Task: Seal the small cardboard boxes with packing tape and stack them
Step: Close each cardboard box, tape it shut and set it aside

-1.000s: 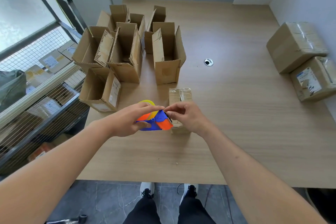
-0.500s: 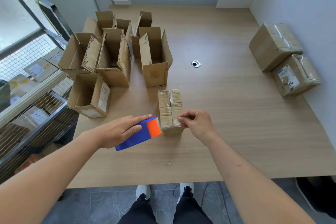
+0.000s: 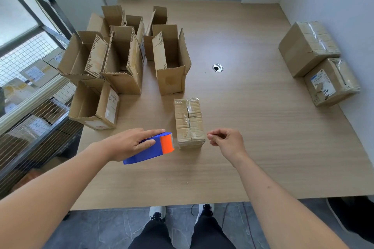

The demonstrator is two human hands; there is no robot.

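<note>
A small closed cardboard box [image 3: 188,121], wrapped in clear tape, lies on the wooden table [image 3: 253,127] in front of me. My left hand [image 3: 129,143] grips a blue and orange tape dispenser [image 3: 155,147] just left of the box's near end. Right of that same end, my right hand [image 3: 226,141] pinches the free end of the clear tape [image 3: 205,143]. The strip runs across the box's near face between dispenser and fingers. Several open, unsealed boxes [image 3: 125,60] stand at the back left.
Two larger taped boxes [image 3: 319,60] rest against the right wall. A round cable hole [image 3: 217,67] sits mid-table. A wire shelf with parcels [image 3: 30,79] stands left of the table. My shoes [image 3: 157,214] show below the near edge.
My hands have come apart: the dispenser went left and down to the box's left side, while my right hand drew the tape end rightward past the box's near corner.
</note>
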